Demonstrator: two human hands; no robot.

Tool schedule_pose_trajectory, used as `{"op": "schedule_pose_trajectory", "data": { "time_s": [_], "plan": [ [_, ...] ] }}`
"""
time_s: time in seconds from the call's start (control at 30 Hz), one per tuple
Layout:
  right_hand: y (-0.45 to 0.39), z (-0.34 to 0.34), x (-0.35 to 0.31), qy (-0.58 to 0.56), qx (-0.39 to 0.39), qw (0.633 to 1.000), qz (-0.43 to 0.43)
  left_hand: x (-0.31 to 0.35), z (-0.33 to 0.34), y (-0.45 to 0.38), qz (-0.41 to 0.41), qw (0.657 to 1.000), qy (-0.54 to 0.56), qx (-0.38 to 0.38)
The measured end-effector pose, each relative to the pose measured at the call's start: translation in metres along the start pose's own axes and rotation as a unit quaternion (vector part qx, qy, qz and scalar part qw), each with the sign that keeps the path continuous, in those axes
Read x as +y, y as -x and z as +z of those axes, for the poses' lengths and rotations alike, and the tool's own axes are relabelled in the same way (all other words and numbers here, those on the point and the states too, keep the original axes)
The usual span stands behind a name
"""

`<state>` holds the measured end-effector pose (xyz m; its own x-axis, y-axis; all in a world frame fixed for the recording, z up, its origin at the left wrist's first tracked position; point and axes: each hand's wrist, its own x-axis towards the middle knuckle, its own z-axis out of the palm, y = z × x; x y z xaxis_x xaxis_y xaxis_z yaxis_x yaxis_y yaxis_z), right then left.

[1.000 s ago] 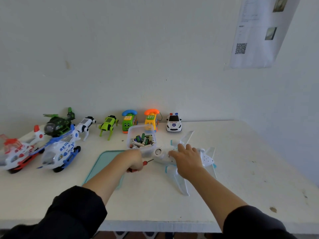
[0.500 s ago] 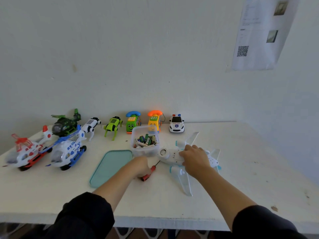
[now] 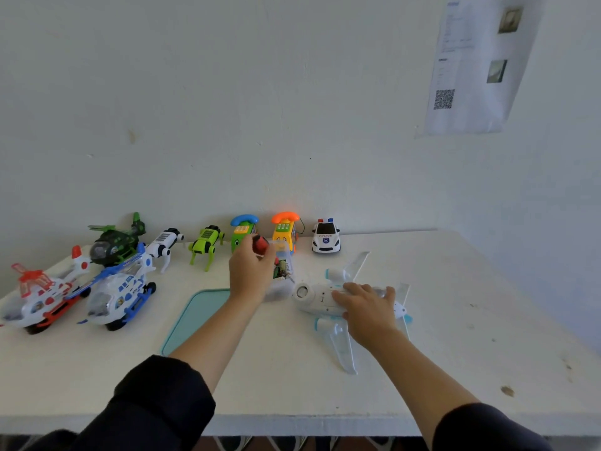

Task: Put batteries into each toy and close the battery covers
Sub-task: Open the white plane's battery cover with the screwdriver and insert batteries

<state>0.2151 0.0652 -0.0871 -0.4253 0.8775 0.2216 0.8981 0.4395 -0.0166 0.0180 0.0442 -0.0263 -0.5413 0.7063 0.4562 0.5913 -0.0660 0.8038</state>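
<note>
- White plastic toy airplane (image 3: 320, 299) lies belly-up on the white table (image 3: 455, 320), right of centre, its clear wings pointing toward and away from the person.
- Right hand (image 3: 369, 309) rests flat on the airplane's body, fingers fairly straight and spread over it, pressing it down rather than curling round it.
- Left hand (image 3: 250, 275) is raised above the table, fingers curled round a red-handled screwdriver (image 3: 260, 245); only the handle end shows past the fist, so the shaft cannot be made out.
- Clear plastic container (image 3: 282, 284) holding batteries (image 3: 280, 268) sits just left of the airplane's nose, partly hidden behind the left hand.
- Teal lid (image 3: 195, 317) lies flat on the table beside the container, under the left forearm.
- Along the wall stand a police car (image 3: 326, 237), an orange toy phone (image 3: 285, 227), a green toy phone (image 3: 242, 229), a green robot dog (image 3: 206, 244) and a white robot dog (image 3: 164, 244).
- At far left sit a green helicopter (image 3: 115, 239), a blue-and-white helicopter (image 3: 122, 292) and a red-and-white helicopter (image 3: 39, 296).
- Paper sheet (image 3: 471, 66) with a QR code hangs on the wall, upper right.
</note>
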Motion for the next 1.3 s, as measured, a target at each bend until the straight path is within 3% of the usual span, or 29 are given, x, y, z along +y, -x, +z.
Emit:
{"op": "schedule_pose_trajectory", "data": {
  "time_s": [0.17,0.8,0.97,1.17,1.3],
  "plan": [
    [-0.001,0.000,0.000,-0.021,0.002,1.000,0.015,0.009,0.024,0.025,-0.015,0.993,0.114,0.012],
    [-0.002,-0.004,-0.001,-0.025,-0.011,0.999,0.019,-0.001,0.037,0.034,-0.020,0.996,0.082,0.011],
    [-0.001,-0.005,-0.002,-0.026,-0.014,0.999,0.020,0.001,0.038,0.035,0.031,0.998,0.055,0.003],
    [-0.001,-0.005,-0.001,-0.019,-0.015,1.000,0.016,0.011,0.034,0.036,0.185,0.981,-0.019,-0.056],
    [-0.002,-0.006,-0.001,-0.020,-0.015,1.000,0.016,0.012,0.030,0.027,0.142,0.982,0.013,-0.124]
  ]
}}
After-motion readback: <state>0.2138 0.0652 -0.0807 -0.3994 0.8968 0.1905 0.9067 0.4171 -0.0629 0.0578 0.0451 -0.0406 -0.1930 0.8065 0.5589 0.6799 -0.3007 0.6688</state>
